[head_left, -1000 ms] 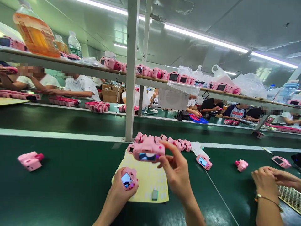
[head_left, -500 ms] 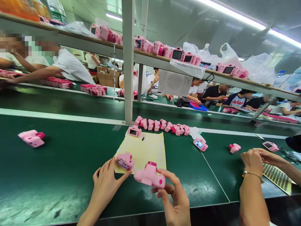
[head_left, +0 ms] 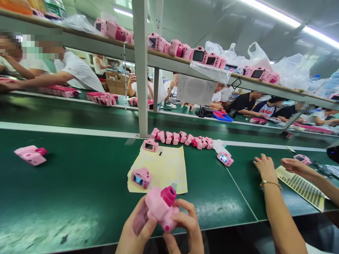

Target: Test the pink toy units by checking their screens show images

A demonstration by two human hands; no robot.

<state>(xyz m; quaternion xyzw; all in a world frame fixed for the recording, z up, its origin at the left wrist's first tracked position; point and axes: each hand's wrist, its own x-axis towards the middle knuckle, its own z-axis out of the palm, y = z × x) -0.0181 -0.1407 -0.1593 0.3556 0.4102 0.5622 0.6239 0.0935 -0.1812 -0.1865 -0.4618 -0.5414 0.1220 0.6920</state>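
Both of my hands hold one pink toy camera [head_left: 159,204] above the table's near edge. Its magenta lens points up and away from me. My left hand [head_left: 139,222] is closed round the left end, thumb on the near side. My right hand [head_left: 186,222] grips the right end between thumb and fingers. Just beyond lies a yellow sticker sheet [head_left: 159,165]. A second toy camera with a lit screen [head_left: 141,178] rests on the sheet's near left part. Another toy camera [head_left: 150,145] sits at its far left corner, close to a small black piece [head_left: 160,153].
A row of pink toy cameras [head_left: 182,137] lines the table's far side. One lies at the far left [head_left: 31,155], and one with a lit screen [head_left: 225,159] right of the sheet. A co-worker's hands [head_left: 267,169] are at the right. A post [head_left: 141,70] carries a loaded shelf.
My left hand has left the camera on the sheet and taken hold of the one in my right hand. That camera has come nearer and turned. The co-worker's hand has reached left.
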